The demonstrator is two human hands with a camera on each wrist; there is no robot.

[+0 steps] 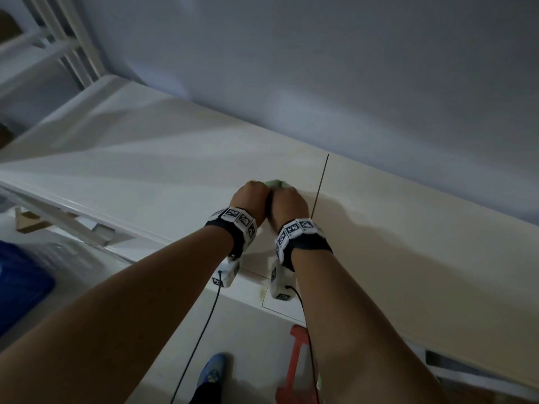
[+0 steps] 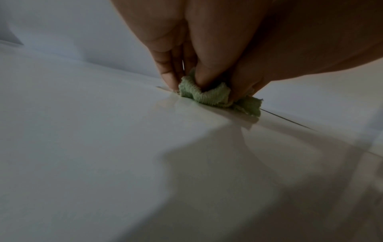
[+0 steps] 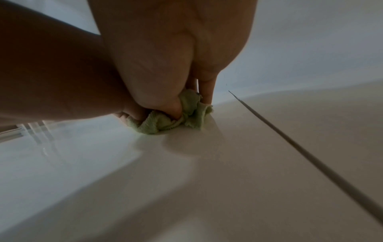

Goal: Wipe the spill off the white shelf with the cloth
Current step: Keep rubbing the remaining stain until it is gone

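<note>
the left hand [image 1: 250,196] and the right hand [image 1: 288,204] sit knuckle to knuckle, both curled down around one bunched green cloth [image 2: 204,95], thumbs and fingertips digging into its folds. neither is free; each pinches its own side of the wad, and the cloth is squashed flat against the white shelf [image 1: 163,158] right beneath them. from the head view only a sliver of green shows past the knuckles, on the far side toward the wall [image 1: 320,68].

the relation that matters: the cloth lies directly under and slightly ahead of the fingers, so there is nothing to reach for, only a direction to push. a thin dark seam [image 3: 300,145] in the shelf top runs from front to back just beside the right hand, and the cloth's frayed edge almost touches it. a faint glossy patch lies under the near edge of the cloth, likely the wet spot, though the dim light makes that uncertain. i judge the wiping to be under way, with the right hand the one nearer the seam if the stroke goes that way.
</note>
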